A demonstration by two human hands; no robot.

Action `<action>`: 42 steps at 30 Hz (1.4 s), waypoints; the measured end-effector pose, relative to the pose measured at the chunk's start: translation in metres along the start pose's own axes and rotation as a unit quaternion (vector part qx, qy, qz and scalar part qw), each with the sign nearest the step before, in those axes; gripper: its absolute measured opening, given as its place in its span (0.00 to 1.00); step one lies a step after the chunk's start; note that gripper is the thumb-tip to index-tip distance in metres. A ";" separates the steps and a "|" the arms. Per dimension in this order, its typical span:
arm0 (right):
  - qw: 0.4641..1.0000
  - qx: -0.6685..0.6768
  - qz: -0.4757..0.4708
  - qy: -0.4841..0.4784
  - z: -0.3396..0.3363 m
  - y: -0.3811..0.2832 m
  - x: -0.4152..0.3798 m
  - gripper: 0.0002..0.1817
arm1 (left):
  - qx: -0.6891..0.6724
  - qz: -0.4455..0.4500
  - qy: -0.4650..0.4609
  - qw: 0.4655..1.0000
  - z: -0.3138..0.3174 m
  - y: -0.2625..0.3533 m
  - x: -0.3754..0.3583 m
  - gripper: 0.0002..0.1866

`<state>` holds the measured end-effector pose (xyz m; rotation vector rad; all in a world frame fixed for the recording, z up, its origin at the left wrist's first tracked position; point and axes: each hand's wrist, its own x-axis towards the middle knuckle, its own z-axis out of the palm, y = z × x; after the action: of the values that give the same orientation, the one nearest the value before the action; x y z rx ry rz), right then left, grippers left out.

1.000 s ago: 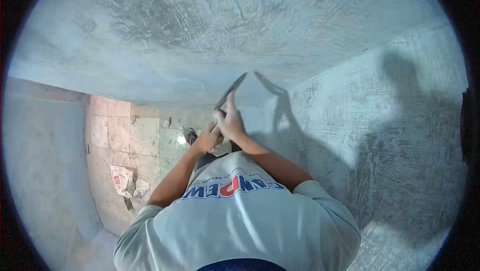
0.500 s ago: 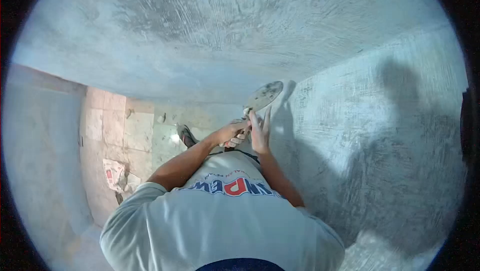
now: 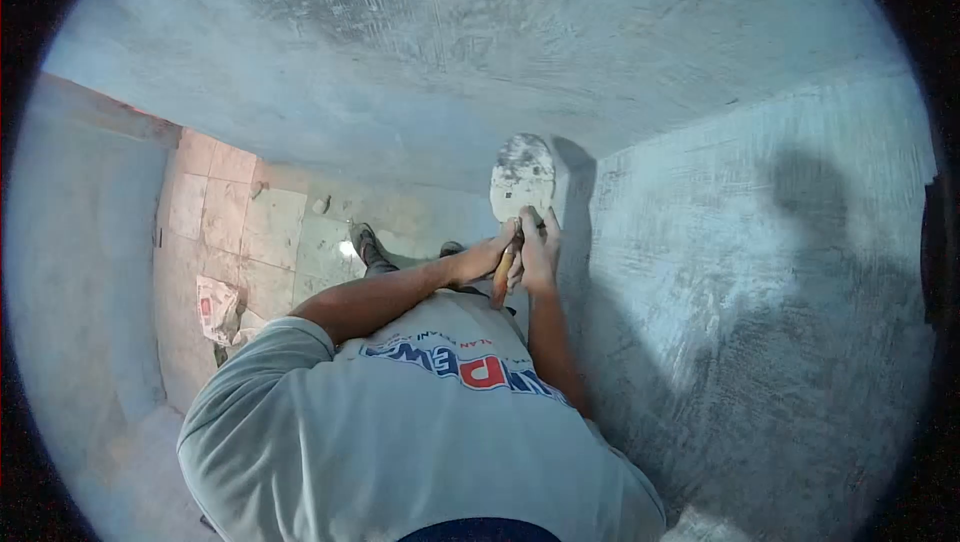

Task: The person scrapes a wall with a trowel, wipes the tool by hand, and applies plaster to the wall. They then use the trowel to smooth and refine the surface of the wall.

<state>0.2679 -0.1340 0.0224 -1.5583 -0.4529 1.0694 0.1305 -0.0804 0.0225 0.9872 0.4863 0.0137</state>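
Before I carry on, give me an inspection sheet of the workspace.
Surface: front wall streaked, with dark patches; tiled floor stained.
Job's things: trowel, oval blade pale with dark smears; orange-brown handle pointing down toward the shirt.
Clutter: crumpled printed bag and small lumps on the floor.
Hands: left hand around the handle; right hand at the blade's base, grip unclear.
Cables: nothing seen.
Surroundings: right wall rough, with a person's shadow; shoe on the floor.

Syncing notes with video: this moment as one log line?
left hand: gripping round-ended, dark-smeared trowel with brown handle; right hand: fingers touching trowel; crumpled white-and-red sack: on pale tiled floor
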 end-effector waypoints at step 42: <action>0.976 0.017 -0.060 -0.207 0.016 -0.012 0.046 0.19 | 0.002 0.063 0.292 0.954 -0.084 0.033 -0.063 0.27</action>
<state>0.2814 -0.0855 0.0165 -1.2578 -0.7973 1.3022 0.0471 -0.0093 0.0354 1.0124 0.9625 0.4304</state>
